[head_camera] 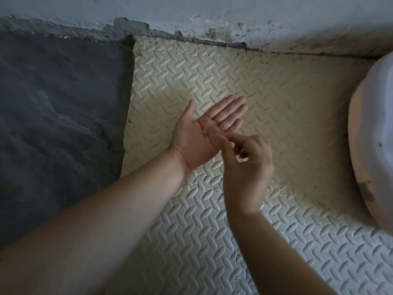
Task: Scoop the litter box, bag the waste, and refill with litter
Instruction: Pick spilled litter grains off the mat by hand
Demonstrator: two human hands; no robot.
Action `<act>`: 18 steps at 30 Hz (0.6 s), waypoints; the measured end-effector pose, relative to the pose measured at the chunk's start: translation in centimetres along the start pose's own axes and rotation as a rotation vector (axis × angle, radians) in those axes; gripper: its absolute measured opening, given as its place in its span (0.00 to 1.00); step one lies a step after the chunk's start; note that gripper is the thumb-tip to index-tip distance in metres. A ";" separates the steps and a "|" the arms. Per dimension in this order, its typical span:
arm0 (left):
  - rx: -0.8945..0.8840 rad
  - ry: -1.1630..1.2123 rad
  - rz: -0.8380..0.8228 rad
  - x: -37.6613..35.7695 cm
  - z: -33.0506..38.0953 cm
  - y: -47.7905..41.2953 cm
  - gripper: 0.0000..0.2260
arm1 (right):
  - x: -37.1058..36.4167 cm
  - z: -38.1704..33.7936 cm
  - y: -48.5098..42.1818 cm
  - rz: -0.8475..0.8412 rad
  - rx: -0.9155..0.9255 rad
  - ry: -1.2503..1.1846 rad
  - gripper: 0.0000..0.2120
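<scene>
Dim, flat indoor light with a bluish cast, foam mat (276, 86) brightest just beyond the left hand (204, 133), soft shadow under that hand, dark floor (53, 103) left of the hands nearly featureless, right hand (246, 167) motion-blurred, wall (212, 9) base beyond the hands bowed by wide-angle distortion

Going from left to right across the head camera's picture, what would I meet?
A dark grey rough floor slab, open left hand palm up, right hand with curled fingers, white rounded plastic tub at the right edge.

No readable text, label, brand, number or sign shows anywhere.
</scene>
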State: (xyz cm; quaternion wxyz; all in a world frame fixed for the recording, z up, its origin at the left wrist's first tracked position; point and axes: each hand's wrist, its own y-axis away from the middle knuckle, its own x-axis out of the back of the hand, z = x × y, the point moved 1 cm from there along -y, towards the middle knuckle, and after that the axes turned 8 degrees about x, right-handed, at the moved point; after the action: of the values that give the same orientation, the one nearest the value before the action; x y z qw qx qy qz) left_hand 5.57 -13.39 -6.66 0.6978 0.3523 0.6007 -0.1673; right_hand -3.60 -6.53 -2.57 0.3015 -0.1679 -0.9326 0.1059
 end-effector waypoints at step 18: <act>0.017 0.006 -0.022 -1.9 0.1 0.7 0.35 | 1.9 1.5 3.2 -0.004 -0.140 -0.082 0.09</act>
State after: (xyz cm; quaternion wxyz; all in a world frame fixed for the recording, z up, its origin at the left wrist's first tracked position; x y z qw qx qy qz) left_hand 5.72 -13.33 -4.62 0.6912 0.3521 0.6051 -0.1792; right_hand -5.11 -2.98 -3.75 0.2510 -0.1822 -0.9495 0.0468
